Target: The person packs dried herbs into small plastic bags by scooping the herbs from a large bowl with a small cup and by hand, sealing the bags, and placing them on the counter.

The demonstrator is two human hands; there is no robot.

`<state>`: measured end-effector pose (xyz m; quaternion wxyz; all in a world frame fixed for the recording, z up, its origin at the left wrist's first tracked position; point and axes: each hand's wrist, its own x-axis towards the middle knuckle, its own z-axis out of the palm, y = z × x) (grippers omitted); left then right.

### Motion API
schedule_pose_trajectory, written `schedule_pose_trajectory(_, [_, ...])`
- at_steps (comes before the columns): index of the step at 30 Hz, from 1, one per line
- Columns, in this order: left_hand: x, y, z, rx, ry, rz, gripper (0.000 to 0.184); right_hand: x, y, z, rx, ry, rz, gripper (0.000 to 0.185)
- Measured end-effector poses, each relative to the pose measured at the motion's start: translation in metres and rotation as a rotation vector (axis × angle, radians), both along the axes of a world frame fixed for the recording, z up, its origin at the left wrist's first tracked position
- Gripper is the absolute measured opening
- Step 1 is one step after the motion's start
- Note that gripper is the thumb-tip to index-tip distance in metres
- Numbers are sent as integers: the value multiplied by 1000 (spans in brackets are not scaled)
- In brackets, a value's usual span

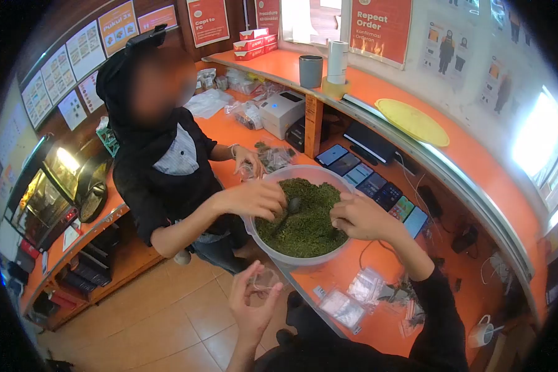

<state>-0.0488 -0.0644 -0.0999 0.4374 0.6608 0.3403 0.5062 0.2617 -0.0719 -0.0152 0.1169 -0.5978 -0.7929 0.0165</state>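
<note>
A large translucent tub (307, 260) of chopped green herbs (310, 226) stands at the counter's edge. My right hand (367, 217) is at the tub's right side, its fingers curled together over the herbs; whatever they hold is hidden. Below the tub, away from the counter, my left hand (251, 307) holds a small clear plastic cup (265, 280) between thumb and fingers. A dark spoon (294, 204) rests in the herbs, close to a co-worker's hand (251, 199). The co-worker's other hand (248, 162) holds something clear behind the tub.
The co-worker (161, 155) stands at the left. Several phones (372, 185) lie right of the tub. Clear packets (343, 308) lie on the orange counter (353, 254) near me. A white printer (281, 113) sits behind the tub, and a yellow lid (412, 122) lies on the upper shelf.
</note>
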Motion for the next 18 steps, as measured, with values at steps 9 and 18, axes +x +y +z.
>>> schedule_pose_trajectory(9, [26,24,92,299,-7,-57,63,23,-1,-20,77,298,-136,12])
schedule_pose_trajectory(18, [91,45,95,168,408,-371,51,37,-6,-7,157,318,-288,13])
